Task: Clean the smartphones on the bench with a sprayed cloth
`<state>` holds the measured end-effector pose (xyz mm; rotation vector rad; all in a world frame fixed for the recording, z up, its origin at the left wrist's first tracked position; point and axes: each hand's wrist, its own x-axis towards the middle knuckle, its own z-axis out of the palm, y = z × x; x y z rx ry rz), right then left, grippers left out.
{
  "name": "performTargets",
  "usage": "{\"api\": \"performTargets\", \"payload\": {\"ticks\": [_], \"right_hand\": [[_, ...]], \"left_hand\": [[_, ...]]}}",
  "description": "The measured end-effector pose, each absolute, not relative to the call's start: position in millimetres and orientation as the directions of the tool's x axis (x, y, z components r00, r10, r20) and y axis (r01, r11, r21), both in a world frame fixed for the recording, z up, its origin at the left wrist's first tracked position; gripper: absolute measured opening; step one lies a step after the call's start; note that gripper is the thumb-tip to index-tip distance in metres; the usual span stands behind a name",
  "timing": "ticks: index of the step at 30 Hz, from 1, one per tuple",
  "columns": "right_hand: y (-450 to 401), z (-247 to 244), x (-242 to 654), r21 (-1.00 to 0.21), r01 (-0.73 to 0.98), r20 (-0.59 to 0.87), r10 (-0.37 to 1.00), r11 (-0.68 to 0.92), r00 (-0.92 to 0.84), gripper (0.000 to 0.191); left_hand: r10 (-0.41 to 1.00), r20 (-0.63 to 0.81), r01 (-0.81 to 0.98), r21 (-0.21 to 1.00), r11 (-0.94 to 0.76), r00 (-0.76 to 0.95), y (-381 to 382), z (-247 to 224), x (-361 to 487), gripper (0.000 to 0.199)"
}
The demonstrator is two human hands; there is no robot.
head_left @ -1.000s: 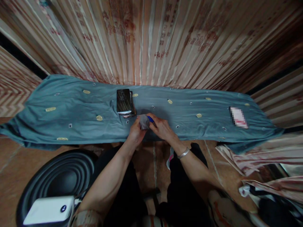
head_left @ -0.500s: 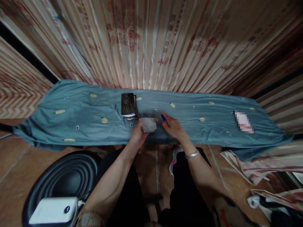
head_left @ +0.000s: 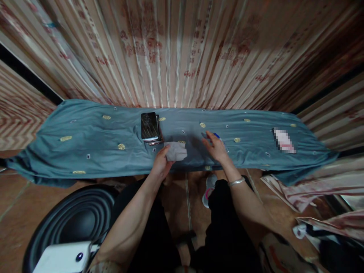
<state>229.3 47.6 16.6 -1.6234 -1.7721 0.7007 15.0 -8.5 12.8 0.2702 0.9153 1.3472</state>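
My left hand [head_left: 162,162] is closed on a small grey folded cloth [head_left: 176,151], thumb on top, just above the front part of the table cover. To the right, my right hand [head_left: 215,146] hovers low over the cover, its thumb and forefinger apart with nothing seen between them. A blue-ended, pen-like thing [head_left: 217,135] shows just beyond its knuckles; the hand hides most of it, and whether they touch is unclear. Left of the grey cloth lies a stack of dark, glossy-topped flat things [head_left: 149,126], perhaps phones or small notebooks.
A teal patterned cover [head_left: 93,132] drapes the long narrow table. At its right lies a blurred-out pink and white item [head_left: 283,140]. Pleated curtains [head_left: 176,53] hang behind. Lower left, a white power bank [head_left: 62,258] with a cable rests on a round black ridged stool [head_left: 74,216].
My right hand has shifted right and its fingers have spread. The blue end, earlier at its fingertips, now shows behind the knuckles. My left hand still holds the grey cloth. The view shifted slightly.
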Motion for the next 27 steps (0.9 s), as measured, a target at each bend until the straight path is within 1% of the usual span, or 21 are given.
{"api": "performTargets", "payload": {"ticks": [1,2,3,4,5,7,8,10,14,18,21,24,27], "right_hand": [[43.1,15.3,214.6,-0.893,0.447,0.018,0.997,0.049,-0.073,0.046],[38.4,13.9,198.5,-0.978,0.206,-0.073,0.985,-0.039,-0.157,0.044],[33.8,12.3,182.1,-0.987,-0.031,-0.145,0.96,-0.157,-0.241,0.04],[29.8,11.0,166.6,-0.934,-0.208,-0.215,0.921,-0.291,-0.325,0.035],[26.5,9.9,153.0,-0.854,-0.333,-0.266,0.885,-0.401,-0.383,0.031],[22.7,9.4,134.1,-0.69,-0.483,-0.334,0.829,-0.539,-0.449,0.03],[22.0,9.8,129.0,-0.622,-0.514,-0.357,0.798,-0.591,-0.485,0.03],[22.3,11.8,125.3,-0.552,-0.529,-0.385,0.76,-0.644,-0.524,0.029],[24.6,15.1,127.6,-0.543,-0.529,-0.388,0.753,-0.652,-0.532,0.027],[23.8,14.6,127.0,-0.536,-0.574,-0.376,0.784,-0.619,-0.494,0.028],[23.7,13.3,127.7,-0.518,-0.591,-0.382,0.785,-0.618,-0.487,0.028],[26.7,13.1,132.5,-0.479,-0.587,-0.438,0.757,-0.653,-0.485,0.029],[31.8,14.2,139.3,-0.417,-0.59,-0.478,0.719,-0.691,-0.504,0.033]], "left_hand": [[0.915,-0.402,-0.713,0.65,0.263,-0.029,-9.1,15.3,16.3,0.015],[0.918,-0.396,-0.709,0.65,0.274,-0.009,-9.5,17.4,17.5,0.016],[0.92,-0.391,-0.705,0.652,0.279,0.002,-9.6,18.8,18.4,0.017],[0.925,-0.38,-0.7,0.657,0.28,0.014,-9.5,19.5,18.9,0.019],[0.932,-0.363,-0.693,0.667,0.273,0.018,-9.3,19.6,19.0,0.021],[0.95,-0.312,-0.671,0.705,0.23,-0.003,-8.6,18.1,18.3,0.025],[0.959,-0.283,-0.652,0.732,0.197,-0.028,-8.3,16.9,17.6,0.028],[0.971,-0.224,-0.603,0.787,0.127,-0.089,-7.9,14.1,16.4,0.034],[0.977,-0.132,-0.477,0.878,0.037,-0.168,-7.5,9.3,16.2,0.041],[0.977,-0.054,-0.278,0.96,-0.005,-0.204,-6.8,5.7,14.1,0.045],[0.969,-0.04,-0.171,0.985,-0.003,-0.245,-5.7,2.2,9.5,0.048],[0.935,-0.022,-0.122,0.992,-0.023,-0.354,-4.0,0.1,4.2,0.052],[0.905,0.04,-0.084,0.993,-0.083,-0.423,-1.9,5.2,-3.0,0.058]]}}
